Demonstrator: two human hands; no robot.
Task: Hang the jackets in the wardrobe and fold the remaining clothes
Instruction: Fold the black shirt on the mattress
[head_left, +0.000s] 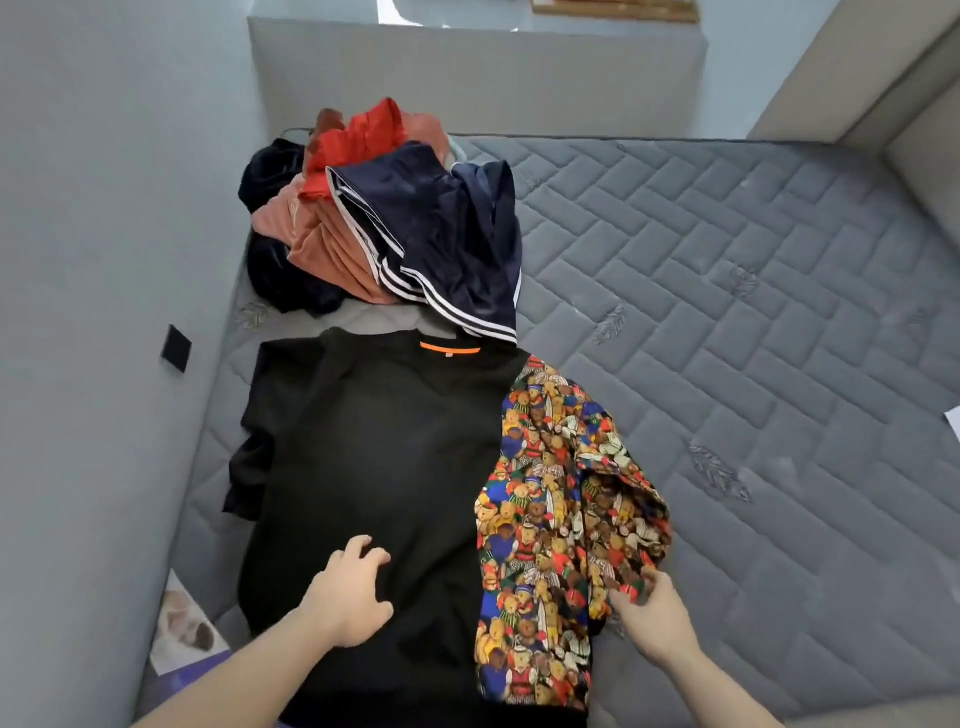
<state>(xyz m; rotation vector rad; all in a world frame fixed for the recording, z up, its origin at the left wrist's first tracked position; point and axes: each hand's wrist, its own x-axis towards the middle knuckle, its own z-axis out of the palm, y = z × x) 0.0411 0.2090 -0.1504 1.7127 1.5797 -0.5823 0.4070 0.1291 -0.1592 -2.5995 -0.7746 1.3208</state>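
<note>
The right hand (652, 610) pinches the sleeve edge of the bear-print garment (550, 519) between curled fingers and thumb. The left hand (345, 592) rests on the black sweatshirt (374, 457), its fingers spread and bent, tips pressing the fabric, gripping nothing. The black sweatshirt lies flat on the grey quilted mattress (753, 312), collar away from the person, with the bear-print garment overlapping its right side. Beyond the collar sits a pile of clothes (384, 218): navy with white stripes, orange, red and dark pieces.
</note>
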